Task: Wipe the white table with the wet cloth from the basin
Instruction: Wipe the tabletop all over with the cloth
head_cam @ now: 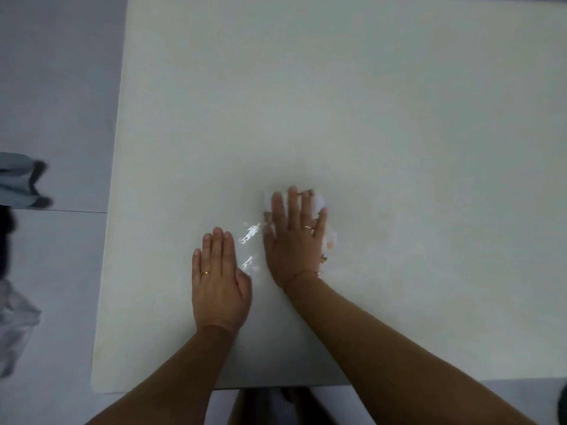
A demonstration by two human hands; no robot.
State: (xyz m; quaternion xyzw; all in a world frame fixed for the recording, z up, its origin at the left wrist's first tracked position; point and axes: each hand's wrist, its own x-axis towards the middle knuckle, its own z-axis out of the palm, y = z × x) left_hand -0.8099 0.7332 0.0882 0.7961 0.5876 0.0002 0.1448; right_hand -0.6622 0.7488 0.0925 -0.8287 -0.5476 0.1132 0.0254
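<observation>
The white table (368, 102) fills most of the view. My right hand (294, 237) lies flat with straight fingers, pressing a white cloth (320, 204) with small brown marks onto the table near its middle; most of the cloth is hidden under the hand. My left hand (217, 277) rests flat on the bare table just left of it, holding nothing. A shiny wet streak (250, 240) lies between the two hands. The basin is out of view.
The table's left edge (106, 240) and near edge (276, 386) border a grey tiled floor (55, 87). At the far left on the floor lie a crumpled clear plastic bag (15, 326) and a grey-and-dark object (21, 179).
</observation>
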